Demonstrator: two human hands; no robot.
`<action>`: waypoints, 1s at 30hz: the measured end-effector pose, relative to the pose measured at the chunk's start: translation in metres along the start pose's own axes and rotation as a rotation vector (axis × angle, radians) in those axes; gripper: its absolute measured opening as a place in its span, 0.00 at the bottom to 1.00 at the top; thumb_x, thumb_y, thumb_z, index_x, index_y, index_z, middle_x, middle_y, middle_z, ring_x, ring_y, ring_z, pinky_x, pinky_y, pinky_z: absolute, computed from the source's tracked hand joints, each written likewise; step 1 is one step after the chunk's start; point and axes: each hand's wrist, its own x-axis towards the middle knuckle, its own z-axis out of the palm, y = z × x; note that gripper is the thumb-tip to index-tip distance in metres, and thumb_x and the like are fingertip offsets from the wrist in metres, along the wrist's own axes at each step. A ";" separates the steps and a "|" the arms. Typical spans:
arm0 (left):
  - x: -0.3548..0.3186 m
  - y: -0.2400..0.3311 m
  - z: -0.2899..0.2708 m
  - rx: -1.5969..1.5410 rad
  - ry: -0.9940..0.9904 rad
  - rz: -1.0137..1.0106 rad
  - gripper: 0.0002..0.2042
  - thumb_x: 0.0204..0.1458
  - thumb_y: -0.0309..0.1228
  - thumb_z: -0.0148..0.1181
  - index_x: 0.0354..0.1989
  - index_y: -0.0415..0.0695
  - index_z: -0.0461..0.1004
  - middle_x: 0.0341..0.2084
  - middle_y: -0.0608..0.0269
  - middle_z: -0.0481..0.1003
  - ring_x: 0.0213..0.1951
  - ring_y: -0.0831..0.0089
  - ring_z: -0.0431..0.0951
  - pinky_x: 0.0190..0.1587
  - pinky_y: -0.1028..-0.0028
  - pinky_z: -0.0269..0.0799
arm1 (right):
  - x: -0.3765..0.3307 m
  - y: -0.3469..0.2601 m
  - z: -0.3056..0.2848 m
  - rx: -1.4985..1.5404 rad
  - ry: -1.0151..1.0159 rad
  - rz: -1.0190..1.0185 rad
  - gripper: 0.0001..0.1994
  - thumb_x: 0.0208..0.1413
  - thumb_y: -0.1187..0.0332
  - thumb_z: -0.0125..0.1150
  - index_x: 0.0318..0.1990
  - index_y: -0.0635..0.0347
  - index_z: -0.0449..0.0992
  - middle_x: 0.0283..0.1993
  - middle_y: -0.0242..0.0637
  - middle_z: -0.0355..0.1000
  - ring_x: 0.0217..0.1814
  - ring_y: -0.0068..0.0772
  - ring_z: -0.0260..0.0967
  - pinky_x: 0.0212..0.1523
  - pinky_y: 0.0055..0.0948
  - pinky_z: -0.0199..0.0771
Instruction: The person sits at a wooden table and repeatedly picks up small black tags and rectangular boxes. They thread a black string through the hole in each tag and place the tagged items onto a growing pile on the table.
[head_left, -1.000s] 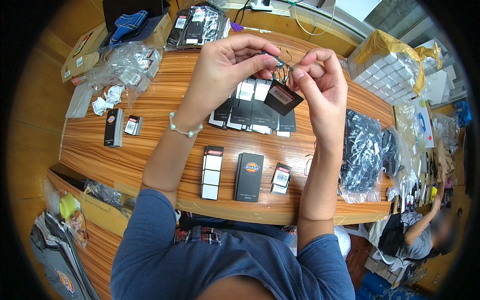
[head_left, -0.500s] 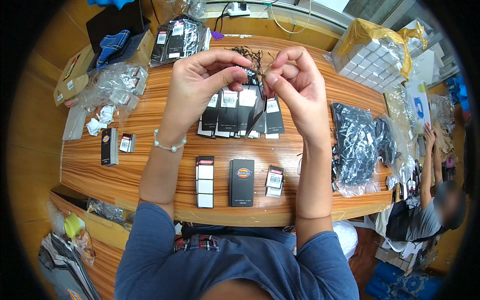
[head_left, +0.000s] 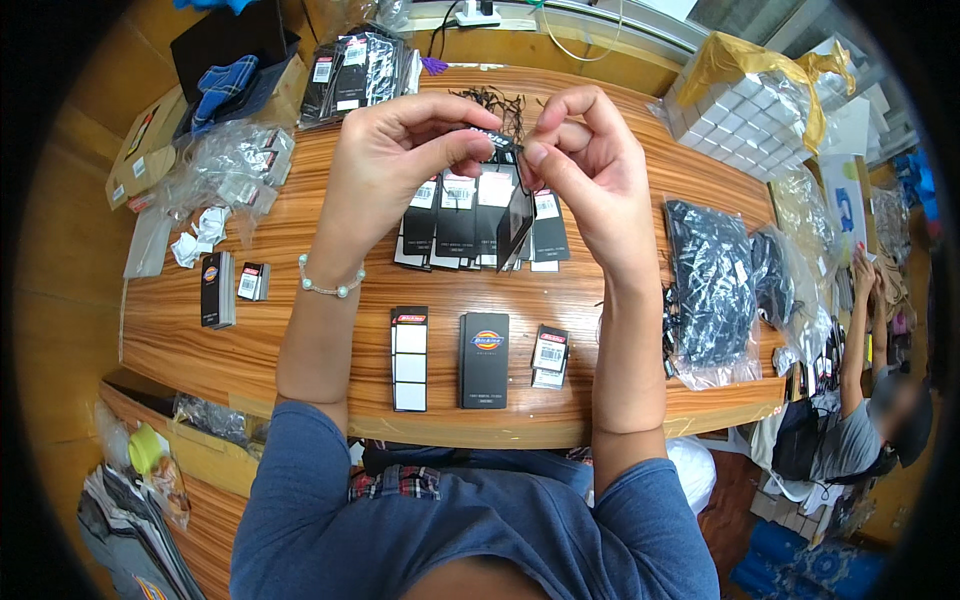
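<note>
Over the far middle of the table, my right hand [head_left: 590,165] pinches a thin black string [head_left: 518,150]. A black hang tag [head_left: 515,225] dangles beneath these fingers, seen almost edge-on. Close beside it, my left hand [head_left: 415,145] has its thumb and fingers curled together; what they hold, if anything, I cannot make out. Below both hands lies a spread of black tags with white labels [head_left: 457,225], overlapping in a row. A bunch of black strings [head_left: 495,105] lies just beyond. Nearer me are a label-strip tag stack [head_left: 410,365], a plain black tag stack [head_left: 484,370] and small barcode tags [head_left: 550,352].
Tag stacks [head_left: 217,290] and crumpled paper [head_left: 203,238] lie at left, near bagged tags [head_left: 240,170]. A bag of black strings [head_left: 710,290] lies at right. White boxes in plastic [head_left: 740,110] stand far right. Another person's arms [head_left: 858,320] show at the right edge.
My right hand has shifted slightly left, closer to my left hand. The hanging tag has turned and shows more of its face.
</note>
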 end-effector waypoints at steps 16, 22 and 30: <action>-0.011 0.022 0.001 -0.116 -0.091 -0.075 0.05 0.47 0.21 0.57 0.32 0.34 0.74 0.23 0.60 0.75 0.22 0.80 0.73 0.25 0.84 0.70 | -0.008 -0.007 0.011 0.068 -0.101 0.015 0.09 0.52 0.76 0.53 0.40 0.63 0.61 0.30 0.35 0.69 0.31 0.21 0.69 0.33 0.18 0.69; -0.017 0.030 0.002 -0.137 -0.102 -0.073 0.04 0.47 0.20 0.57 0.31 0.34 0.74 0.24 0.60 0.75 0.23 0.80 0.73 0.25 0.84 0.70 | -0.010 -0.008 0.016 0.111 -0.107 0.043 0.10 0.52 0.78 0.53 0.40 0.63 0.61 0.29 0.35 0.70 0.31 0.21 0.69 0.34 0.18 0.69; -0.016 0.031 0.008 0.045 -0.051 0.030 0.06 0.48 0.19 0.55 0.34 0.34 0.73 0.27 0.60 0.75 0.30 0.79 0.73 0.31 0.83 0.70 | -0.004 -0.001 0.009 0.068 -0.080 -0.059 0.12 0.51 0.74 0.56 0.42 0.61 0.64 0.33 0.32 0.68 0.36 0.20 0.66 0.38 0.22 0.69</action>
